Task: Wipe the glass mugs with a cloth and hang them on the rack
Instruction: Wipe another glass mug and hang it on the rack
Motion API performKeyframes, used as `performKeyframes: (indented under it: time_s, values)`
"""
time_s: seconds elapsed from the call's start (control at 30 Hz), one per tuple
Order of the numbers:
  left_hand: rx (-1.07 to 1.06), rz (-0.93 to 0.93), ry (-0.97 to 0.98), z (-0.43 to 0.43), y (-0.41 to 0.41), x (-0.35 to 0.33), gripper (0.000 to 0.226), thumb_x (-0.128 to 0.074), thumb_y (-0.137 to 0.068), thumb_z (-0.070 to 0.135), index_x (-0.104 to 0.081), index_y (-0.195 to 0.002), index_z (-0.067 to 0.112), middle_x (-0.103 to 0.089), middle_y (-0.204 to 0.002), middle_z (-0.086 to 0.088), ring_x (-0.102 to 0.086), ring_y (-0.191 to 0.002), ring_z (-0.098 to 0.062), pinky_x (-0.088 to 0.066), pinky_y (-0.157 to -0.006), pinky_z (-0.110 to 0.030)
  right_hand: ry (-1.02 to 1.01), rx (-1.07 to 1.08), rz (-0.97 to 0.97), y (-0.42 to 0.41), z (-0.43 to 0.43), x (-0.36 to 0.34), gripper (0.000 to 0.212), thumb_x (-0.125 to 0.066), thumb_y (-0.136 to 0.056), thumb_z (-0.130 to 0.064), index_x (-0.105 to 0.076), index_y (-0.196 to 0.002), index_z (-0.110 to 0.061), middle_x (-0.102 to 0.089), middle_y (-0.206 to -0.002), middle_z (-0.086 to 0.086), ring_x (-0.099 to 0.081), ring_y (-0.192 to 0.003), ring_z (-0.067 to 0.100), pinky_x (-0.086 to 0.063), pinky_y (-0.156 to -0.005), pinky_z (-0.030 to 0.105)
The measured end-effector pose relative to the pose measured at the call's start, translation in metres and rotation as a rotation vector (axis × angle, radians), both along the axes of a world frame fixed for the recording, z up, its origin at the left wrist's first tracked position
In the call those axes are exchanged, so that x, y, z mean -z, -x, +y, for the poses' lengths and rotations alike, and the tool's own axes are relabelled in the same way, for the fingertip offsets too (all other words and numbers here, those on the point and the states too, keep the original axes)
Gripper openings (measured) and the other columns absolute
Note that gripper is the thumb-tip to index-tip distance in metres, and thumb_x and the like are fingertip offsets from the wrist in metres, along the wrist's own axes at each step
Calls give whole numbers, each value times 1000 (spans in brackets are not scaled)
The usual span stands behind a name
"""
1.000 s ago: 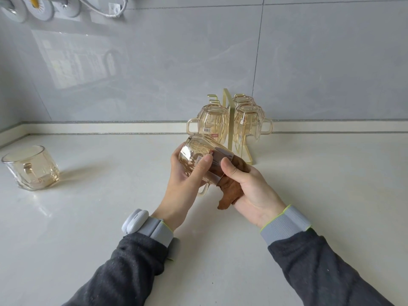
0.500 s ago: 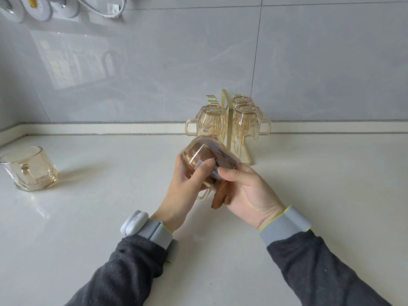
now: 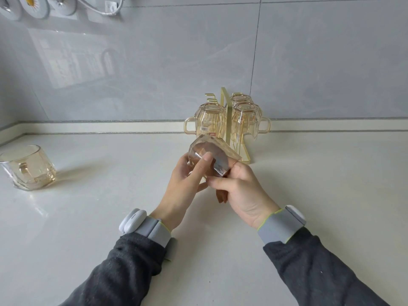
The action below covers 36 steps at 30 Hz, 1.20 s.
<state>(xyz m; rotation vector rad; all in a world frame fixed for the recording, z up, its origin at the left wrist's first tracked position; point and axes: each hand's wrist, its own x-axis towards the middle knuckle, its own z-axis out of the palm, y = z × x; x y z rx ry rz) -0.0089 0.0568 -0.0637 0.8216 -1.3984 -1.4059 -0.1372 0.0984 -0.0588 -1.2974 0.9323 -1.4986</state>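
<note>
Holding the mug [image 3: 208, 149] between them, my left hand [image 3: 184, 186] wraps its side and my right hand [image 3: 241, 191] pinches the cloth [image 3: 220, 196] at its rim. I think the smooth glass could slip while twisting and drop onto the bench [image 3: 110, 217] below my hands.

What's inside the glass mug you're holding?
A brown cloth shows through the held mug, its end hanging out below. The right hand covers the mug's mouth, so how deep the cloth goes is hidden.
</note>
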Motion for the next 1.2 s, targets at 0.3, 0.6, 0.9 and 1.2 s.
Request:
performKeyframes:
  time_s: [0.3,0.6,0.9,1.2]
  values:
    - [43,75,34,2,0,-1,56,-75,-84,38,-60,-128,6,-69,-93,-1,-71,-84,-10,-59,-79,-29,-12,-114,-95,-1,6,-6,46,-60,-74,1,-72,-115,-15,-63,-105,33,-54,-90,32,-28,-56,37]
    - [84,67,60,3,-2,-3,54,-73,-92,39,-58,-134,10,-74,-99,3,-71,-87,-12,-59,-88,-33,-50,-376,-544,5,8,-10,52,-56,-83,-2,-62,-134,-3,-52,-146,24,-47,-137,44,-43,-111,44]
    - [70,83,51,6,-2,-5,58,-68,-89,44,-57,-136,13,-76,-104,1,-74,-93,-15,-59,-82,-29,-80,-335,-497,6,6,-7,57,-66,-91,-21,-53,-142,2,-31,-143,50,-40,-134,57,-47,-105,40]
    - [-148,50,168,-2,-3,1,89,-82,-69,56,-50,-147,26,-72,-127,0,-68,-119,-15,-53,-107,-41,-178,-228,-582,9,3,-7,42,-57,-90,-7,-62,-132,-6,-64,-134,19,-61,-125,36,-51,-103,41]
